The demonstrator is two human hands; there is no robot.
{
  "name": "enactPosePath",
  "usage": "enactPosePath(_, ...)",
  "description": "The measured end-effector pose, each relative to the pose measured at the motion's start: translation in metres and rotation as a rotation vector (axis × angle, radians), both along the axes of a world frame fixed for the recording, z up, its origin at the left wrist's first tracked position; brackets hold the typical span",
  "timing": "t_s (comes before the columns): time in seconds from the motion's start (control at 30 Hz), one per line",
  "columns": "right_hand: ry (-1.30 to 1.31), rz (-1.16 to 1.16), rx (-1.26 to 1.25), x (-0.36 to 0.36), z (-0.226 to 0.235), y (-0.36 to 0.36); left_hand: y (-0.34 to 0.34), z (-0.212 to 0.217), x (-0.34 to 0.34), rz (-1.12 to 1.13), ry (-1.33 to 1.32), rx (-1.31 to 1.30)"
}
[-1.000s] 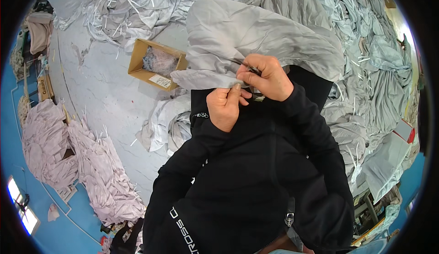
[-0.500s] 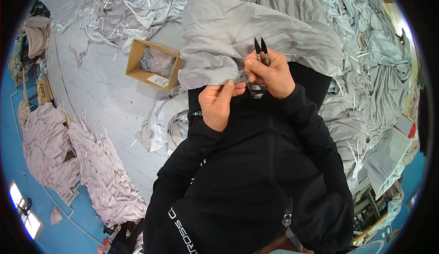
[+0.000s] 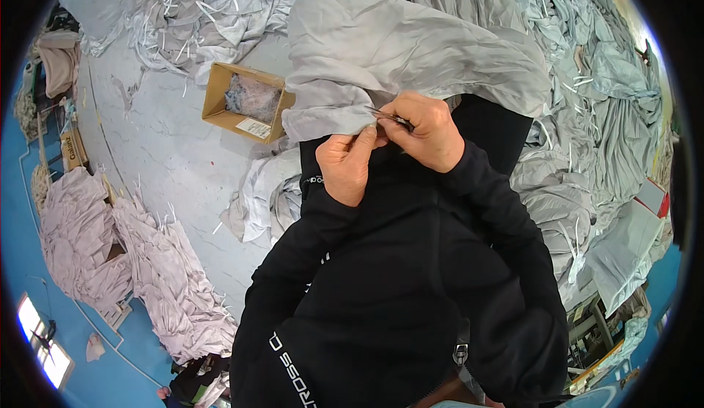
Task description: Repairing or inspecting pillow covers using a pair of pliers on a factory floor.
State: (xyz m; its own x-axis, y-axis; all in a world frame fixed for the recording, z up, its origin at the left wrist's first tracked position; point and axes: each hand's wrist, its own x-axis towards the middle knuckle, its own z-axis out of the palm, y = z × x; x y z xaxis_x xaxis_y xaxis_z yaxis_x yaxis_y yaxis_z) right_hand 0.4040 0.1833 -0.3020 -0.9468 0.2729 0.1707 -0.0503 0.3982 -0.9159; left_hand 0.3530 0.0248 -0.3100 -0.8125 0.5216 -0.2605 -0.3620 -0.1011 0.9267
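1. The right hand point(image 3: 425, 133) is clenched round small thread snips point(image 3: 389, 117), their dark tips pointing left at the cloth edge.
2. The left hand point(image 3: 346, 162) pinches the hem of a grey garment point(image 3: 396, 48) between thumb and fingers, touching the right hand at the fingertips.
3. The garment is draped up and away from the chest, its lower edge gathered at the two hands; the step in hand looks like trimming a loose thread at the hem.
4. A next cut would call for the hem held taut and the tips set on the thread alone, clear of the cloth.
5. Just beyond, to the left, an open cardboard box point(image 3: 220, 100) holds scraps on the pale table point(image 3: 161, 166).
6. Farther off, heaps of grey garments point(image 3: 587, 114) lie to the right and pinkish ones point(image 3: 110, 239) to the left.
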Motion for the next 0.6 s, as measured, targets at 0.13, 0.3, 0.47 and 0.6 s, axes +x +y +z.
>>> enactPosePath(0.13, 0.000, -0.045, 0.107, 0.000, 0.003, 0.001, 0.002, 0.006, 0.000, 0.031, -0.029, 0.008)
enactPosePath(0.3, -0.009, -0.065, 0.032, 0.004, 0.006, 0.002, 0.000, 0.012, 0.000, 0.033, -0.090, -0.012)
enactPosePath(0.47, -0.048, -0.072, -0.030, 0.013, 0.013, 0.001, -0.018, 0.039, -0.004, -0.222, 0.132, -0.414)
enactPosePath(0.6, -0.012, -0.044, -0.009, 0.022, 0.017, -0.007, -0.012, 0.053, -0.002, -0.129, 0.844, -0.437)
